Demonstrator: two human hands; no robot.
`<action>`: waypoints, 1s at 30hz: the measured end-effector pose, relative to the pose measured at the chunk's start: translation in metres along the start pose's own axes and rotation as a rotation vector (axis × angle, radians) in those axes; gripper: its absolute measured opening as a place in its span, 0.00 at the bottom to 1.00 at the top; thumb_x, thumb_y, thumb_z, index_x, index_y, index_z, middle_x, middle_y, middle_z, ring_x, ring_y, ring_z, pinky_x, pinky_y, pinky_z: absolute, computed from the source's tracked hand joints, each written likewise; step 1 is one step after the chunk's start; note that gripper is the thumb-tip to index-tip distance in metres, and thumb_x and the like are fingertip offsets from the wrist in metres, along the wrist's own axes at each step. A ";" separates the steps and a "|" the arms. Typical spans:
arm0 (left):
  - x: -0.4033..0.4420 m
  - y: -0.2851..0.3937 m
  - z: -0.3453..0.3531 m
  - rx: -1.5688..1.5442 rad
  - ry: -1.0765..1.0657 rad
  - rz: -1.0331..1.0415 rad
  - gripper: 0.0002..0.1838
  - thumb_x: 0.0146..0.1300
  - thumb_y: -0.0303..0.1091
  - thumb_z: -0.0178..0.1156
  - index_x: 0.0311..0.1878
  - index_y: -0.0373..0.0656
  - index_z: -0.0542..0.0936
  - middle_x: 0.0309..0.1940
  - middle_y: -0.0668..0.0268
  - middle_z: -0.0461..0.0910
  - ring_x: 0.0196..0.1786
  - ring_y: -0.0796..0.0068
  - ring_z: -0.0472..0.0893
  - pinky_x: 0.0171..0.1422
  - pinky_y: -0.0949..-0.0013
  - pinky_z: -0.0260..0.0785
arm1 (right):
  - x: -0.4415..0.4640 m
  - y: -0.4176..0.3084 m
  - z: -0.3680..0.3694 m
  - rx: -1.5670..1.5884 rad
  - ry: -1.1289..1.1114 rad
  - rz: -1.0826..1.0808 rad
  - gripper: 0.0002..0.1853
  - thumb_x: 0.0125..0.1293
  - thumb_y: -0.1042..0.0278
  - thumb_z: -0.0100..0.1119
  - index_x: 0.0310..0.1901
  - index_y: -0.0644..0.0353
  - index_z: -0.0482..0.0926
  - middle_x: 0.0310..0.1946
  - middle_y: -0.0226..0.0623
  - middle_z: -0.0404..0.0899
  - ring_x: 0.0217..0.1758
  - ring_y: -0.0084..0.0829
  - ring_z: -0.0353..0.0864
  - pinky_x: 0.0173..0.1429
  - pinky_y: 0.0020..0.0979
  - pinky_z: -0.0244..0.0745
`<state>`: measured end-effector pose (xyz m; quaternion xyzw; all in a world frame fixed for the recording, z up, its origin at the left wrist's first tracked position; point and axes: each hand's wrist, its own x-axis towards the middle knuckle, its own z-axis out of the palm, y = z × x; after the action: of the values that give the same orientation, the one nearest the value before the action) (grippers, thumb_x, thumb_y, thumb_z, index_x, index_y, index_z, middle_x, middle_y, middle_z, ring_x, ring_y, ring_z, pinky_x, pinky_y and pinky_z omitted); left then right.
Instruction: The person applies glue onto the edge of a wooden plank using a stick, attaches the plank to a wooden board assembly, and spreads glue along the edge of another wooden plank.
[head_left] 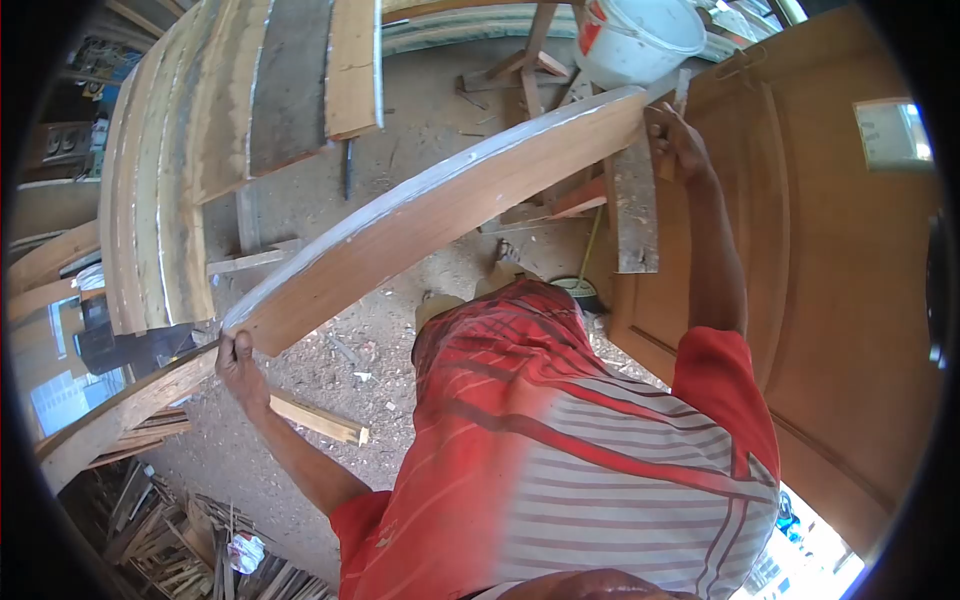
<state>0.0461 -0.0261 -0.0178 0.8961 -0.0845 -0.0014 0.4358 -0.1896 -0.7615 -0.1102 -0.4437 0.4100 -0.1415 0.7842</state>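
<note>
A long wooden board [450,215] slants across the view, with a white, wet-looking coating along its upper edge. My left hand [240,370] is closed on its lower left end, thumb on top. At the opposite end, my right hand [683,142] has its fingers curled against the board's tip. A narrow flat stick [682,90] shows just above that hand; whether the fingers touch it I cannot tell. Below the right end stands a rough wooden support [636,215].
Several boards with white-smeared edges [225,100] lie side by side at upper left. A white bucket [645,40] stands at upper right, beside a large brown wooden door [850,260]. Scrap wood [180,550] is heaped at lower left. A small dark container [578,292] sits on the floor.
</note>
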 end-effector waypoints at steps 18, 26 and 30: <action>-0.064 -0.004 -0.009 -0.280 0.057 -0.106 0.21 0.70 0.24 0.63 0.65 0.39 0.82 0.49 0.65 0.85 0.43 0.77 0.83 0.46 0.73 0.80 | 0.004 0.042 -0.062 -0.197 -0.299 -0.306 0.19 0.78 0.46 0.56 0.50 0.57 0.79 0.33 0.22 0.75 0.26 0.15 0.70 0.27 0.18 0.63; -0.116 -0.008 -0.133 -0.681 0.028 0.168 0.32 0.73 0.41 0.62 0.72 0.27 0.71 0.74 0.48 0.71 0.75 0.52 0.72 0.81 0.43 0.64 | -0.082 -0.030 -0.045 -0.138 -0.283 -0.354 0.34 0.75 0.44 0.61 0.70 0.66 0.73 0.43 0.28 0.83 0.30 0.14 0.75 0.25 0.18 0.64; -0.117 -0.047 -0.149 -0.883 0.093 0.172 0.45 0.72 0.67 0.56 0.71 0.29 0.73 0.75 0.48 0.69 0.75 0.49 0.72 0.78 0.42 0.68 | -0.124 -0.068 0.011 -0.222 -0.406 -0.324 0.33 0.74 0.48 0.63 0.70 0.66 0.73 0.41 0.27 0.81 0.29 0.12 0.73 0.25 0.18 0.64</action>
<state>-0.0511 0.1365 0.0301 0.6132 -0.1303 0.0391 0.7781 -0.2488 -0.7203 0.0123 -0.6061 0.1812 -0.1274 0.7639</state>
